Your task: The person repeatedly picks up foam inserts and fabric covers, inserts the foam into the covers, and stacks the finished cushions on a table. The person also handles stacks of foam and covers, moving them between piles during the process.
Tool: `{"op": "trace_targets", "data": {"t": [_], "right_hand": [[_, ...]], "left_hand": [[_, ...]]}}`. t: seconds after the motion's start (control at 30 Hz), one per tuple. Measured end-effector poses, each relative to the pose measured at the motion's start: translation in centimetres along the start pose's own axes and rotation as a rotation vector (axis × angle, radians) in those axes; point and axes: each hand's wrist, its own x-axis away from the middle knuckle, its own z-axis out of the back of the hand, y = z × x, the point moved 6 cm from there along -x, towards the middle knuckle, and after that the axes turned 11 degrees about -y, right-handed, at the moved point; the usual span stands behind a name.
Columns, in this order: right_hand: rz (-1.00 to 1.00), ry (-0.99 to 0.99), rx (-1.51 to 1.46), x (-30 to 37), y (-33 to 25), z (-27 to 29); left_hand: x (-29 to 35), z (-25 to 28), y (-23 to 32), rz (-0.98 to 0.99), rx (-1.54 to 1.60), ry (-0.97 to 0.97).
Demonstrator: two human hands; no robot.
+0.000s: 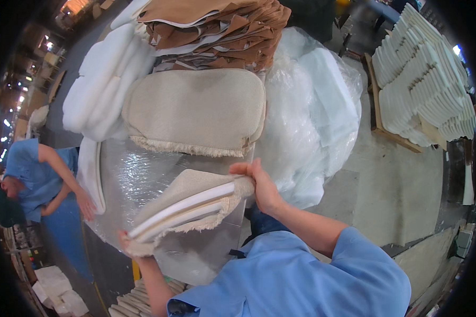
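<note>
Both hands grip a beige fabric-covered foam pad (188, 206) above the plastic-wrapped surface (137, 174). The left hand (132, 245) closes on its near-left end. The right hand (262, 185) pinches its right end.

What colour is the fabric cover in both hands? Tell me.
Beige cover over white foam; head view.

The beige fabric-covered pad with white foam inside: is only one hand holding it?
No. The left hand grips one end of the pad and the right hand the other.

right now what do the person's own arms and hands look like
Both arms are bare from the elbow down, with short light-blue sleeves of a work shirt above. The left hand and right hand are bare: no gloves, and no watch or rings visible.
</note>
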Motion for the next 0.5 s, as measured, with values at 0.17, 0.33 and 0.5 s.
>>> {"op": "trace_targets", "data": {"t": [0.17,0.33,0.5], "right_hand": [[0.109,-0.016,0.232,-2.4,-2.1,-3.9],[0.207,-0.084,0.394,-9.4,-1.2,-8.5],[0.069,-0.157,0.587,-15.5,-0.6,-15.4]], "left_hand": [[10.8,6.3,0.5,-0.145,-0.204,0.102],[22.7,2.0,-2.4,-0.128,-0.366,0.211],[29.2,-3.0,-5.1,-0.077,-0.129,-0.167]]}}
